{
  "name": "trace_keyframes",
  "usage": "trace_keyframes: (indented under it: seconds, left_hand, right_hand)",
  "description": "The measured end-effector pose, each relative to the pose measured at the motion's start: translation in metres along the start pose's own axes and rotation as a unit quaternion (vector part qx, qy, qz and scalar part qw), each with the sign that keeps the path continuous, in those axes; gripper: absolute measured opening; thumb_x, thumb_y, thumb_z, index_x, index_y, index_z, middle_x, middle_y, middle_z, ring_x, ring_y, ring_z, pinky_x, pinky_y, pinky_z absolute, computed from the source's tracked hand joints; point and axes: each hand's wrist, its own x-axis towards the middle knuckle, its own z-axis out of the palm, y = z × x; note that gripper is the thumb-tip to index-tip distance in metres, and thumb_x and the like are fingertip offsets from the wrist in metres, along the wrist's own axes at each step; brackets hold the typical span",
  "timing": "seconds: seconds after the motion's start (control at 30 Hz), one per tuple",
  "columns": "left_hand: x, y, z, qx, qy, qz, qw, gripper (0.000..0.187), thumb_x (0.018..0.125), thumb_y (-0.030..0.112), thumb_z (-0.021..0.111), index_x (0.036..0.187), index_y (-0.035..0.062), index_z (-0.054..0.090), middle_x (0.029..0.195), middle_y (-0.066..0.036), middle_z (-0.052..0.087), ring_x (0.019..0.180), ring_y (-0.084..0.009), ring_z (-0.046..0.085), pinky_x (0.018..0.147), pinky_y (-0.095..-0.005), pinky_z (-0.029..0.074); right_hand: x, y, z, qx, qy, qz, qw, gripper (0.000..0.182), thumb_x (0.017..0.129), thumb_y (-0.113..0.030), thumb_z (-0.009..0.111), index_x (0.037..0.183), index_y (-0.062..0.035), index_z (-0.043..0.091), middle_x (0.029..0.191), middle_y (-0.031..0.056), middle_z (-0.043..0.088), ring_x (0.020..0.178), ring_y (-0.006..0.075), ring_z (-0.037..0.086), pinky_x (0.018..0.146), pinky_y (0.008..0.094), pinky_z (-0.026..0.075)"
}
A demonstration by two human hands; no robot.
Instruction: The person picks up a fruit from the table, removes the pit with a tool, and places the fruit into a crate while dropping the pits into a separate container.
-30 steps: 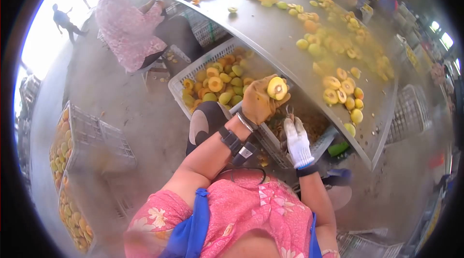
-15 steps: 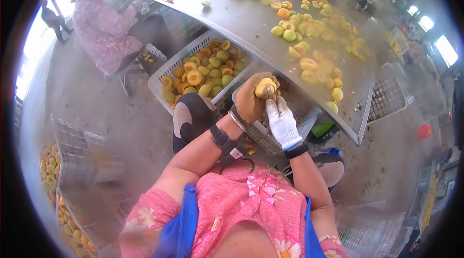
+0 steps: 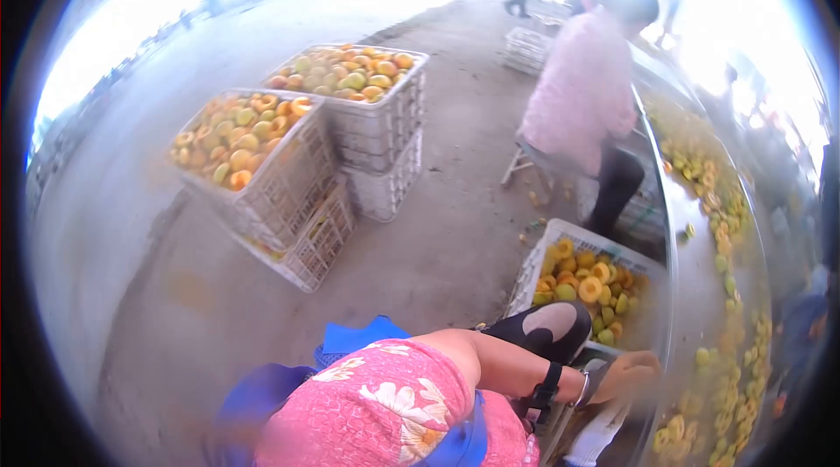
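My left hand, with a metal bracelet and a black band on its wrist, is at the lower right, close to the metal table's near edge. Its fingers are curled and blurred; what they hold is hidden. Just below it shows the white glove of my right hand, its fingers blurred and partly covered. Beyond my hands, a white crate of yellow and green fruit halves stands beside my knee. More fruit halves lie along the metal table.
Two stacks of white crates, a near one and a farther one, hold fruit at the left. A person in a pink top sits at the table. Another crate stands behind that person.
The view has swung to the left, bringing the crate stacks into full view. My hands now appear at the lower right; the yellow fruit between them no longer shows.
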Motion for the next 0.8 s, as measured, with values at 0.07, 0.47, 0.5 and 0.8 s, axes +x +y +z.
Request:
trace_keyframes:
  seconds: [0.07, 0.47, 0.5, 0.8]
  left_hand:
    - [0.006, 0.021, -0.004, -0.084, 0.015, -0.051, 0.995, 0.012, 0.094, 0.015, 0.051, 0.090, 0.0055, 0.057, 0.082, -0.002, 0.055, 0.067, -0.0086, 0.049, 0.059, -0.0228, 0.041]
    - [0.012, 0.071, -0.029, -0.134, -0.098, -0.191, 0.968, 0.027, 0.100, 0.025, 0.054, 0.108, 0.0014, 0.063, 0.102, -0.008, 0.069, 0.087, -0.0187, 0.064, 0.070, -0.0298, 0.051]
    - [0.017, 0.067, -0.029, -0.104, -0.065, -0.189, 0.974, 0.031, 0.102, 0.030, 0.050, 0.107, 0.0026, 0.064, 0.092, -0.007, 0.069, 0.076, -0.0194, 0.064, 0.063, -0.0276, 0.049]
    - [0.005, 0.079, 0.003, 0.308, 0.050, -0.089, 0.946, 0.048, 0.096, 0.046, 0.053, 0.084, 0.0032, 0.070, 0.074, -0.009, 0.069, 0.060, -0.0232, 0.062, 0.061, -0.0339, 0.049]
  right_hand:
    - [0.007, 0.004, -0.012, -0.339, -0.077, -0.251, 0.903, 0.063, 0.093, -0.027, 0.064, 0.144, 0.0038, 0.042, 0.134, 0.0357, 0.049, 0.119, 0.0486, 0.055, 0.100, 0.0499, 0.050]
    - [0.007, -0.012, 0.000, -0.125, -0.130, -0.114, 0.977, 0.043, 0.093, -0.011, 0.053, 0.130, 0.0115, 0.053, 0.131, 0.0292, 0.055, 0.121, 0.0472, 0.054, 0.105, 0.0492, 0.047]
    - [0.006, -0.015, -0.001, -0.030, -0.153, 0.003, 0.988, 0.043, 0.093, -0.010, 0.053, 0.130, 0.0117, 0.053, 0.130, 0.0293, 0.055, 0.121, 0.0474, 0.054, 0.105, 0.0494, 0.047]
    - [-0.007, 0.020, 0.006, 0.058, -0.139, 0.067, 0.986, 0.041, 0.094, -0.016, 0.057, 0.128, 0.0066, 0.055, 0.121, 0.0244, 0.060, 0.104, 0.0380, 0.062, 0.088, 0.0434, 0.055]
